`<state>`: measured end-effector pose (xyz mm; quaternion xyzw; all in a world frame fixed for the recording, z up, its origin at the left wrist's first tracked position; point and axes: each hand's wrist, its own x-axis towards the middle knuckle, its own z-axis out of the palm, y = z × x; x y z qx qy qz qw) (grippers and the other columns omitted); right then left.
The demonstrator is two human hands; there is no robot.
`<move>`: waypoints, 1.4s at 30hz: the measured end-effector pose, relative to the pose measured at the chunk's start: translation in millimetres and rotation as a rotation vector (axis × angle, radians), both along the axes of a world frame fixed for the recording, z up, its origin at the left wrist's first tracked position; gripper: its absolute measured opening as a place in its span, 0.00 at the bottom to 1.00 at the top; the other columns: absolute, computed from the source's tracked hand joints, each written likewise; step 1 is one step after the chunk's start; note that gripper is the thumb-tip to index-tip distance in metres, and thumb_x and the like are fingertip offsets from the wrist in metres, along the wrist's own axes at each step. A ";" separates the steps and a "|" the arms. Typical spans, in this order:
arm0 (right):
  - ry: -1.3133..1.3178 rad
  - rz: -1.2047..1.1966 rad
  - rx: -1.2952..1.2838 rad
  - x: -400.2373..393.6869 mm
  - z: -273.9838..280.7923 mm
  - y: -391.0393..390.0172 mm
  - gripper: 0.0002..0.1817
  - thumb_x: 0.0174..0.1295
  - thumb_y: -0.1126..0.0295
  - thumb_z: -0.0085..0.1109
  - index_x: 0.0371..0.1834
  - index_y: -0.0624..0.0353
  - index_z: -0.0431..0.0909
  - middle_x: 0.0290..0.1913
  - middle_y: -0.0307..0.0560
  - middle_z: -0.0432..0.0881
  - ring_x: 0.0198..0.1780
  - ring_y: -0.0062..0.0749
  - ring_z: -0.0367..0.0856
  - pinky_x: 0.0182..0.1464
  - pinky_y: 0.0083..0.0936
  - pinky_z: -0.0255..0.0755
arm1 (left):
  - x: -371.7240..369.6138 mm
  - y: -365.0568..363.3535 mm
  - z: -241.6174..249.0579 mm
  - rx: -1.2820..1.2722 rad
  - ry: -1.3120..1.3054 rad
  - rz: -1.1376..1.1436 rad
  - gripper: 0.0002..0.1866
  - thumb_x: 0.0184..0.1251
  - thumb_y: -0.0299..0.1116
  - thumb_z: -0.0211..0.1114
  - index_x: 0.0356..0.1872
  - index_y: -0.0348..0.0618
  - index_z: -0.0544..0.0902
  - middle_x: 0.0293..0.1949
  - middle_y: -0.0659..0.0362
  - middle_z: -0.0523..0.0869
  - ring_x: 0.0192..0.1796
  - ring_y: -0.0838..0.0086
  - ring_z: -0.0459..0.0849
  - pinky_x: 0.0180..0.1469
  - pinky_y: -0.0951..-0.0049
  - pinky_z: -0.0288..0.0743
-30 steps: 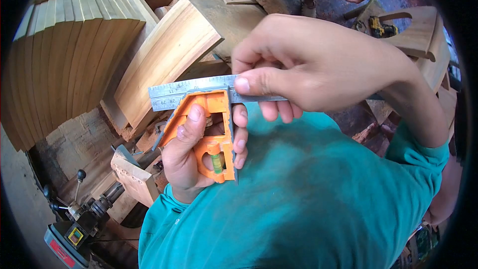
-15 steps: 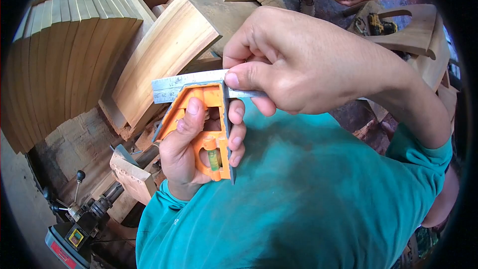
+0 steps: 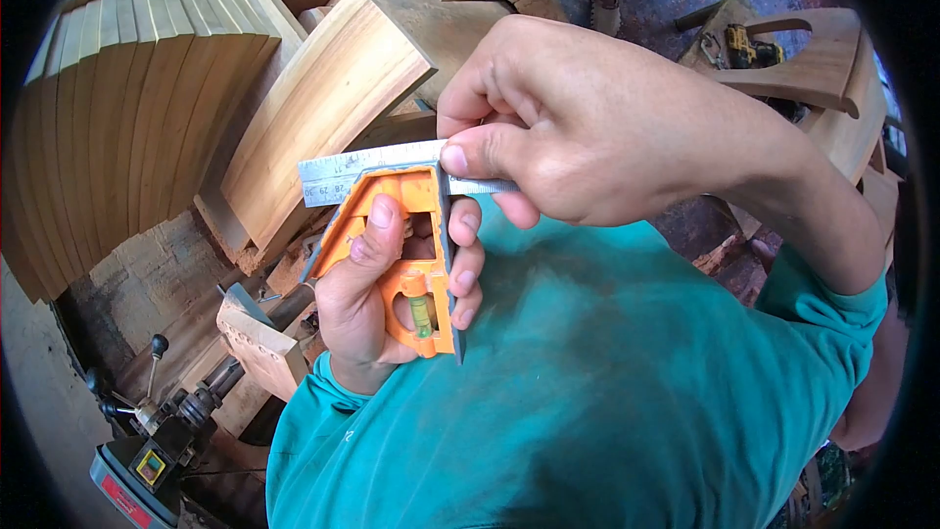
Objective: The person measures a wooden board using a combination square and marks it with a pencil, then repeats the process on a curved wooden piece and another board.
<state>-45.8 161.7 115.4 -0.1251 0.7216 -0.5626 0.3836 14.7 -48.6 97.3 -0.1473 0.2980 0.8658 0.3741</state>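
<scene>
Shifted leftward from a second ago, the right hand [image 3: 607, 127] pinches the ruler [image 3: 328, 179] between thumb and fingers, just beside the orange square [image 3: 436, 269]. The ruler's long axis runs crosswise along the square's upper edge, mostly left of that pinch; the left hand [image 3: 354, 294] wraps the square below.

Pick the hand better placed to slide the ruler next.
Right, probably: the right hand pinches the ruler beside the orange head, while the left hand is wrapped around that head.
</scene>
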 end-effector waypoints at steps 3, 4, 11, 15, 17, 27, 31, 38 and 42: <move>0.004 0.007 -0.022 1.1 -5.5 -0.3 0.12 0.62 0.75 0.48 0.28 0.71 0.80 0.19 0.45 0.79 0.21 0.25 0.75 0.24 0.25 0.68 | -0.9 0.1 -0.5 0.003 -0.005 0.000 0.25 0.76 0.48 0.48 0.61 0.36 0.67 0.44 0.49 0.77 0.34 0.69 0.79 0.28 0.71 0.79; 0.002 0.010 -0.046 1.5 -6.8 -0.2 0.12 0.68 0.74 0.48 0.31 0.71 0.78 0.16 0.36 0.74 0.17 0.14 0.67 0.19 0.18 0.61 | -1.1 0.2 -0.7 0.002 -0.007 -0.004 0.25 0.76 0.48 0.48 0.61 0.36 0.67 0.44 0.49 0.77 0.34 0.69 0.79 0.28 0.71 0.79; 0.005 -0.012 -0.059 -0.9 -5.3 6.0 0.13 0.59 0.75 0.48 0.25 0.71 0.81 0.20 0.52 0.82 0.21 0.33 0.79 0.28 0.31 0.74 | -4.5 -3.1 -12.4 0.007 0.078 0.008 0.25 0.77 0.46 0.46 0.60 0.33 0.68 0.46 0.43 0.80 0.37 0.63 0.83 0.34 0.66 0.83; 0.045 -0.085 -0.025 -0.6 -24.3 8.3 0.13 0.71 0.71 0.48 0.32 0.67 0.78 0.18 0.36 0.76 0.17 0.14 0.70 0.19 0.17 0.63 | -4.6 -2.7 -28.0 -0.287 0.172 0.028 0.18 0.76 0.39 0.52 0.50 0.32 0.76 0.45 0.40 0.82 0.40 0.59 0.87 0.43 0.62 0.84; 0.069 -0.117 -0.022 1.7 -29.8 6.6 0.12 0.71 0.71 0.48 0.33 0.67 0.78 0.18 0.36 0.76 0.17 0.15 0.70 0.19 0.17 0.63 | -9.3 -1.9 -34.7 -0.300 0.173 0.040 0.16 0.74 0.37 0.56 0.49 0.32 0.76 0.44 0.43 0.83 0.39 0.63 0.87 0.43 0.63 0.84; 0.017 -0.226 -0.055 3.4 -56.8 -1.4 0.11 0.67 0.72 0.50 0.32 0.68 0.79 0.20 0.46 0.82 0.24 0.29 0.81 0.30 0.32 0.74 | -23.5 -4.2 -50.3 -0.287 0.201 0.113 0.19 0.67 0.33 0.61 0.52 0.28 0.75 0.43 0.49 0.84 0.40 0.65 0.87 0.41 0.68 0.83; 0.118 -0.237 -0.069 3.9 -66.6 2.0 0.10 0.66 0.73 0.52 0.33 0.68 0.80 0.21 0.48 0.82 0.25 0.31 0.83 0.32 0.31 0.75 | -23.4 -3.8 -72.7 -0.614 0.327 0.049 0.19 0.67 0.37 0.62 0.49 0.28 0.78 0.38 0.50 0.86 0.36 0.68 0.87 0.39 0.69 0.84; 0.104 -0.283 -0.171 10.4 -118.8 3.2 0.10 0.69 0.72 0.50 0.32 0.66 0.78 0.20 0.41 0.81 0.20 0.21 0.75 0.25 0.25 0.70 | -20.7 -7.5 -111.0 -0.755 0.277 0.115 0.12 0.64 0.32 0.66 0.41 0.32 0.81 0.36 0.53 0.86 0.34 0.73 0.86 0.36 0.70 0.85; 0.115 -0.275 -0.262 9.2 -135.7 14.9 0.10 0.70 0.71 0.50 0.34 0.66 0.77 0.21 0.40 0.81 0.20 0.18 0.75 0.23 0.22 0.68 | -27.3 10.6 -94.0 -0.708 0.169 0.083 0.15 0.65 0.35 0.65 0.44 0.31 0.81 0.36 0.54 0.86 0.35 0.72 0.86 0.37 0.70 0.84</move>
